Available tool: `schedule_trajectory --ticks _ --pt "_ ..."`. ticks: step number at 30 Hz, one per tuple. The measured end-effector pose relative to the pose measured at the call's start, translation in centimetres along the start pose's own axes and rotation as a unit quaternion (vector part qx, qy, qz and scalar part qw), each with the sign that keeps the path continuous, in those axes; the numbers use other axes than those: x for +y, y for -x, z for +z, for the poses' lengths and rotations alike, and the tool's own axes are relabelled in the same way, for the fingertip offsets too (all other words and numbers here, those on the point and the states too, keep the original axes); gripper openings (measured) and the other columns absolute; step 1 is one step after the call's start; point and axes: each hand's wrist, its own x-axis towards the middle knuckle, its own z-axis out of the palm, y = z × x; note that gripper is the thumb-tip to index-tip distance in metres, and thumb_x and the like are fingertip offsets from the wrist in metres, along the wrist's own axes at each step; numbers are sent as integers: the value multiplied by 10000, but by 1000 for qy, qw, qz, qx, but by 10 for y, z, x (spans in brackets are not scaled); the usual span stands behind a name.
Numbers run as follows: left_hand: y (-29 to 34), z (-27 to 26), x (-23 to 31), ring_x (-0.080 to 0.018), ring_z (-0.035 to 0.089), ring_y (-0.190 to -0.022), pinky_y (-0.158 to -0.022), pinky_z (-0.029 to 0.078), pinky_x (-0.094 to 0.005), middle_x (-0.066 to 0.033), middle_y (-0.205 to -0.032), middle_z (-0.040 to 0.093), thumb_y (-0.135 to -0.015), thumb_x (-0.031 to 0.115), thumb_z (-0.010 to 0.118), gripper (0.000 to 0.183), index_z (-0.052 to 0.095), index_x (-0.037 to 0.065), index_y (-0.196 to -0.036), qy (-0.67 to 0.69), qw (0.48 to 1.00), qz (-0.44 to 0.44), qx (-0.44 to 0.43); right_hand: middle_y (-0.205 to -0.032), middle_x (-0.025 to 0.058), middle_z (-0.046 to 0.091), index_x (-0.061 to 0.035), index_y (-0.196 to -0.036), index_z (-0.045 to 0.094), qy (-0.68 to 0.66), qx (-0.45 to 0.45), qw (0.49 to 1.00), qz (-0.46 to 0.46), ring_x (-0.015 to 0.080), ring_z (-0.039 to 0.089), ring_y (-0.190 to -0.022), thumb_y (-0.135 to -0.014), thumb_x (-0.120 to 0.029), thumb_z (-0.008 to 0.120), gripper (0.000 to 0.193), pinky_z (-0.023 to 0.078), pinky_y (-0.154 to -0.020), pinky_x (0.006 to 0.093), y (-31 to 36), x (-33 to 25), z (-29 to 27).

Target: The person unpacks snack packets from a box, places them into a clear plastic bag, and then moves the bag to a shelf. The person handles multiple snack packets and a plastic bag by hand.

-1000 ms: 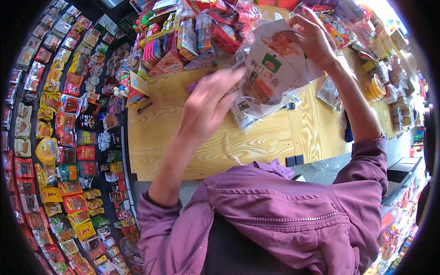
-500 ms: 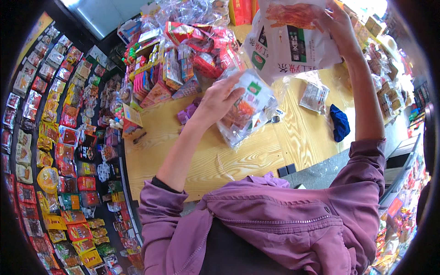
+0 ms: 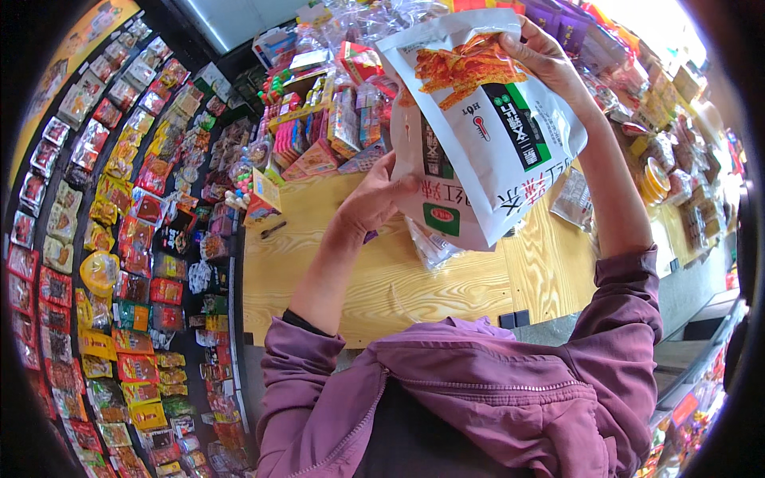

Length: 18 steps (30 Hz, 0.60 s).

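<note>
Two overlapping white snack bags, with orange-red food pictures and green-black labels, hang above the wooden table. My right hand [image 3: 543, 62] pinches the top right corner of the front snack bag [image 3: 486, 119], thumb on its face. On the left, my left hand [image 3: 373, 199] grips the side of the rear snack bag [image 3: 426, 187], its thumb on the front and the other fingers hidden. Beneath them a clear plastic bag [image 3: 434, 245] lies partly covered on the table. Beside my right forearm rests a small silvery packet [image 3: 572, 201].
Boxes and colourful packets [image 3: 319, 131] are piled at the table's back left, near a dark pen-like thing [image 3: 273, 229]. A tall rack [image 3: 119, 271] of packaged snacks stands on the left. More packets [image 3: 673, 167] crowd the right side of the wooden table [image 3: 351, 295].
The white bags have come nearer and lower, held by my right hand. My left hand has left the clear bag and taken hold of the rear white bag.
</note>
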Motion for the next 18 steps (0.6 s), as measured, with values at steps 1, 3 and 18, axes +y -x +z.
schedule_trajectory --ticks 1,3,18 --pt "5 0 -1 -218 616 -1135 -1003 493 -386 -83 -1257 623 -766 161 835 752 440 10 -1388 -8 1000 7 -7 -1182 66 678 -101 -1294 578 3 -5 1000 2 143 672 -1045 -970 -124 602 326 569 -885 295 -3 8 -6" --pt "21 2 -1 -216 614 -1136 -1006 493 -393 -92 -1248 625 -753 146 841 701 489 4 -1342 -21 999 21 -11 -1189 56 677 -110 -1293 585 14 -84 996 22 124 643 -1084 -972 -93 598 323 534 -914 269 -10 17 14" --pt "52 0 -15 -148 638 -1008 -894 513 -330 -18 -1093 678 -854 53 720 304 626 81 -1142 46 954 159 250 -969 17 669 -72 -1120 561 302 49 951 40 75 595 -886 -978 -161 610 174 502 -757 274 -12 65 65"
